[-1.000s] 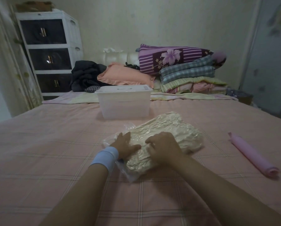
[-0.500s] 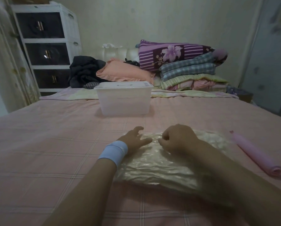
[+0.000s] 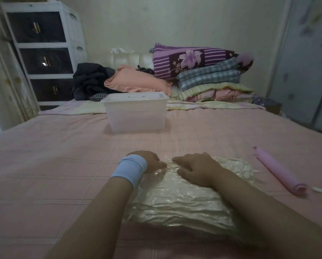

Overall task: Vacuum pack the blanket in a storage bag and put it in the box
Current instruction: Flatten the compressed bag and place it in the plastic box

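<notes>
Nearest me, the storage bag (image 3: 184, 200) lies flat on the pink checked bedsheet (image 3: 53, 165) with the cream blanket (image 3: 177, 210) inside. The plastic is drawn down into tight wrinkles over it, so most of the air looks to be out already.

Both hands work at its far edge. The right hand (image 3: 195, 170) lies palm down on top, fingers loosely bent and pressing on the plastic, gripping nothing. The left hand (image 3: 150, 161), above a pale blue wristband (image 3: 130, 170), has its fingers bent onto the far left corner. I cannot tell whether they pinch the film or only press it.

To my eye this is the sealing or last squeezing. It would go best with steady weight kept on the pack while the fingertips run firmly along the whole edge, leaving no gap for air to creep back in.

A pink roll (image 3: 280, 171) lies apart to the right. Further up the bed stands the translucent box (image 3: 136, 116), well apart from the bag, with its lid (image 3: 136, 96) on. That must come off before the pack goes in. Behind are folded bedding (image 3: 210, 79) and a drawer unit (image 3: 42, 51).
</notes>
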Demonstrator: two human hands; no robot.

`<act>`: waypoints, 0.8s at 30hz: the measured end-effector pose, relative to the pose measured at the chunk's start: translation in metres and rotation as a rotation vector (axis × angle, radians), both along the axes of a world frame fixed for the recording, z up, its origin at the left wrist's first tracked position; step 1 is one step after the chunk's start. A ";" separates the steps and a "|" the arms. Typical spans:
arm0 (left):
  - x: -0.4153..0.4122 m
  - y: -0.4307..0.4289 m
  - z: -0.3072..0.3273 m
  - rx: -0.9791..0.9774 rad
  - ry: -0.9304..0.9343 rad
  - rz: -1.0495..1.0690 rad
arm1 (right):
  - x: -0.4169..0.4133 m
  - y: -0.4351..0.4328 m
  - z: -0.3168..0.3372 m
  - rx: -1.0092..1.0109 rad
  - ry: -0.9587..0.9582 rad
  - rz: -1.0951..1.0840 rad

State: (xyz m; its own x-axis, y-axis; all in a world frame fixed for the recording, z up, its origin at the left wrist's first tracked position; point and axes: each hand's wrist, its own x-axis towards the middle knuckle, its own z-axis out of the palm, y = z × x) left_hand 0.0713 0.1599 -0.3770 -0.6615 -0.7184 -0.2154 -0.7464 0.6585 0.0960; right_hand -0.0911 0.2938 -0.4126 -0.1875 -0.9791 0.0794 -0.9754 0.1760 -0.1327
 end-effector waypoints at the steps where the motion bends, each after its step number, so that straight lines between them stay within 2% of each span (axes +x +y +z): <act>1: -0.002 0.000 0.003 -0.011 -0.025 0.002 | 0.000 0.002 0.001 -0.003 -0.006 0.019; 4: -0.005 0.000 0.008 -0.078 -0.094 -0.011 | 0.004 0.008 0.009 0.040 -0.033 0.045; 6: -0.008 -0.008 0.014 -0.101 -0.090 0.000 | 0.000 0.002 0.022 0.131 -0.116 -0.001; 9: -0.016 -0.028 0.031 -0.088 0.020 0.028 | -0.007 -0.026 0.045 0.110 -0.218 -0.051; 12: -0.032 -0.062 0.050 -0.085 0.200 0.055 | -0.019 -0.066 0.064 -0.014 -0.107 -0.061; 15: -0.050 -0.099 0.064 -0.126 0.278 0.073 | -0.031 -0.108 0.079 -0.041 -0.025 -0.076; 24: -0.088 -0.220 0.073 -0.292 0.297 0.117 | -0.082 -0.256 0.093 -0.068 0.137 -0.088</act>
